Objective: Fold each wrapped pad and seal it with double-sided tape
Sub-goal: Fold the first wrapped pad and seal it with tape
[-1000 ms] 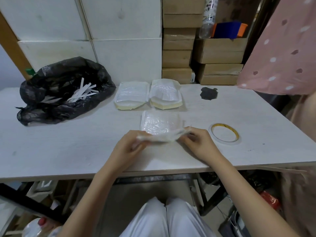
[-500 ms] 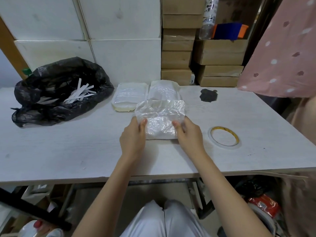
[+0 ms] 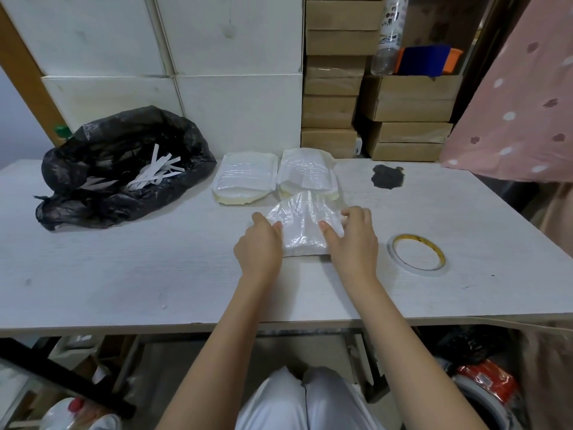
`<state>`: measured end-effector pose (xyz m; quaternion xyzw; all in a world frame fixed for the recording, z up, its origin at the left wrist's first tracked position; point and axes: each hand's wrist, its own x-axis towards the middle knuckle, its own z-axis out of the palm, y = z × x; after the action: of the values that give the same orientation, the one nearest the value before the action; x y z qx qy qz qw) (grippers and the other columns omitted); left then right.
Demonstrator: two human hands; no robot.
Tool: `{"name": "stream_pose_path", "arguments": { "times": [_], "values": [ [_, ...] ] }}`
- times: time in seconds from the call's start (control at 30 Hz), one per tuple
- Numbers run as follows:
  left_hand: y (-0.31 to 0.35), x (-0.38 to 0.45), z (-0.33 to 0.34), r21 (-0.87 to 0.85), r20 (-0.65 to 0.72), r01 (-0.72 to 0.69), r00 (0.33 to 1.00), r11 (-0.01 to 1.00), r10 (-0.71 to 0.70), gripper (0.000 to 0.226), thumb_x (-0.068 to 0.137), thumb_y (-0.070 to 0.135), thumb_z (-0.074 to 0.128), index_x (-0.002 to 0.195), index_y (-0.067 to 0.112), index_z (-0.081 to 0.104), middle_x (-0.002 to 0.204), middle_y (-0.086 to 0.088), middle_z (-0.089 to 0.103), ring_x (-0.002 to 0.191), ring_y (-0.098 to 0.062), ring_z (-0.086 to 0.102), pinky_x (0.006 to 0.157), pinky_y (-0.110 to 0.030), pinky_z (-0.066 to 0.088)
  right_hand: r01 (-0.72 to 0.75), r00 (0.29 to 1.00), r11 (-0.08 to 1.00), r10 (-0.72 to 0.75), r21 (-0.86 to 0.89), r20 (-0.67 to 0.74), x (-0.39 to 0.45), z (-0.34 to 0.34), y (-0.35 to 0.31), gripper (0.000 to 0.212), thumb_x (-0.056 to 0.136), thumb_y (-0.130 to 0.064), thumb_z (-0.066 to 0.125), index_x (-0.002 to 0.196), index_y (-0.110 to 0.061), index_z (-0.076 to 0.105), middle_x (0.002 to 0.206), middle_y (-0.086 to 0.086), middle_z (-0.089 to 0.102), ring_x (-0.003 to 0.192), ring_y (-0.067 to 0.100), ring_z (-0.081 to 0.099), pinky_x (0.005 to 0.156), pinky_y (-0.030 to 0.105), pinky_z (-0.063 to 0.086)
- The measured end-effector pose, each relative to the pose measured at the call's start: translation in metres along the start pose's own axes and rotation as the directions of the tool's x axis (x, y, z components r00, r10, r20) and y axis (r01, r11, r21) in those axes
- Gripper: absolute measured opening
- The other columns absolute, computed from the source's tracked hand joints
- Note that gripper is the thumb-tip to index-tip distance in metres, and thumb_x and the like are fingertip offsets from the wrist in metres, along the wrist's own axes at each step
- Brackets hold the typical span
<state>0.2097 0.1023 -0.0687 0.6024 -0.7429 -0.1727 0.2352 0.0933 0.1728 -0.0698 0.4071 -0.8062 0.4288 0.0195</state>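
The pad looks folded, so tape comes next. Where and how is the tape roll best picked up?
The tape roll lies flat on the table, a thin ring just right of the right hand. Come from above with that hand and pinch the near-left rim, one finger inside the open centre, thumb outside.

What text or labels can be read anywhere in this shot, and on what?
Bottle on the boxes at the back: dark print on its white label, too blurred to read.
Red package under the table: no print that can be made out.
Cardboard boxes, tape roll, wrapped pad: no text visible.
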Motion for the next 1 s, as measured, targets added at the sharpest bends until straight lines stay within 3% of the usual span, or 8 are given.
{"name": "stream_pose_path", "arguments": {
  "times": [0.1,0.23,0.37,0.57,0.67,0.73,0.83,1.0],
  "values": [
    [0.002,-0.003,0.000,0.071,-0.004,-0.013,1.000,0.997,0.014,0.033,0.100,0.033,0.033,0.110,0.002,0.042,0.100,-0.016,0.064,0.090,-0.036,0.060,0.068,-0.034,0.036,0.248,0.934,0.897,-0.322,-0.365,-0.158,-0.006,0.000,-0.015,0.023,0.085,-0.022,0.062,0.101,-0.007,0.064,0.111,0.010,0.062,0.096,0.027,0.059,0.072,0.034,0.048],
    [0.002,-0.004,-0.001,0.074,-0.003,-0.005,1.000,0.997,0.005,0.032,0.100,0.034,0.031,0.109,0.005,0.041,0.101,-0.015,0.065,0.092,-0.036,0.060,0.067,-0.033,0.033,0.655,0.755,0.692,-0.620,-0.303,0.214,-0.023,0.013,-0.016,0.046,0.094,-0.025,0.032,0.130,-0.003,0.052,0.142,0.011,0.047,0.136,0.026,0.038,0.113,0.036,0.019],
    [0.001,-0.003,-0.003,0.012,-0.026,0.015,1.000,1.000,-0.014,0.031,0.100,0.030,0.033,0.111,0.002,0.041,0.103,-0.017,0.064,0.095,-0.038,0.059,0.069,-0.035,0.034,0.606,0.781,0.745,-0.489,-0.280,0.389,-0.022,0.018,-0.007,0.053,0.095,-0.030,0.023,0.136,-0.007,0.046,0.144,0.009,0.044,0.137,0.023,0.036,0.114,0.033,0.012],
    [-0.002,-0.001,-0.020,-0.126,-0.074,-0.016,0.997,0.992,0.007,0.027,0.097,0.028,0.043,0.112,0.005,0.045,0.108,-0.012,0.059,0.101,-0.033,0.056,0.073,-0.036,0.037,0.565,0.794,0.803,-0.467,-0.190,0.389,-0.025,0.015,-0.005,0.064,0.092,-0.038,0.006,0.146,-0.011,0.027,0.154,0.002,0.024,0.144,0.015,0.016,0.117,0.030,0.003],
    [-0.001,-0.015,-0.024,0.162,-0.223,-0.385,0.883,0.909,0.414,0.042,0.094,0.020,0.045,0.129,-0.002,0.047,0.129,-0.017,0.054,0.121,-0.033,0.050,0.096,-0.041,0.043,0.526,0.808,0.835,-0.430,-0.163,0.403,-0.024,0.017,-0.003,0.061,0.094,-0.037,0.009,0.148,-0.012,0.019,0.156,0.001,0.019,0.145,0.012,0.010,0.118,0.028,0.000],
    [-0.007,-0.025,-0.014,0.229,-0.030,-0.603,0.780,0.764,0.625,0.056,0.094,0.029,0.030,0.139,-0.004,0.038,0.144,-0.019,0.042,0.135,-0.030,0.039,0.112,-0.039,0.028,0.511,0.810,0.846,-0.414,-0.154,0.416,-0.024,0.018,-0.001,0.059,0.094,-0.035,0.010,0.149,-0.013,0.012,0.157,0.000,0.013,0.145,0.009,0.004,0.117,0.026,-0.003],
    [-0.020,-0.033,-0.004,0.025,0.291,-0.533,0.813,0.846,0.504,0.059,0.100,0.040,0.018,0.150,0.012,0.003,0.159,-0.001,0.006,0.146,-0.009,0.002,0.119,-0.026,-0.001,0.502,0.794,0.859,-0.411,-0.103,0.449,-0.024,0.011,-0.003,0.057,0.098,-0.025,0.022,0.149,-0.014,0.001,0.156,-0.008,-0.003,0.140,-0.001,-0.010,0.113,0.018,-0.012],
    [-0.025,-0.035,0.001,0.121,0.249,-0.554,0.820,0.823,0.515,0.080,0.088,0.064,0.003,0.150,0.014,0.000,0.159,0.001,0.000,0.146,-0.008,-0.004,0.119,-0.027,-0.005,0.585,0.676,0.810,-0.466,-0.031,0.570,-0.018,-0.012,-0.001,0.068,0.092,-0.009,0.031,0.149,-0.018,-0.006,0.149,-0.012,-0.018,0.140,0.004,-0.018,0.114,0.020,-0.013]
  ]
}}
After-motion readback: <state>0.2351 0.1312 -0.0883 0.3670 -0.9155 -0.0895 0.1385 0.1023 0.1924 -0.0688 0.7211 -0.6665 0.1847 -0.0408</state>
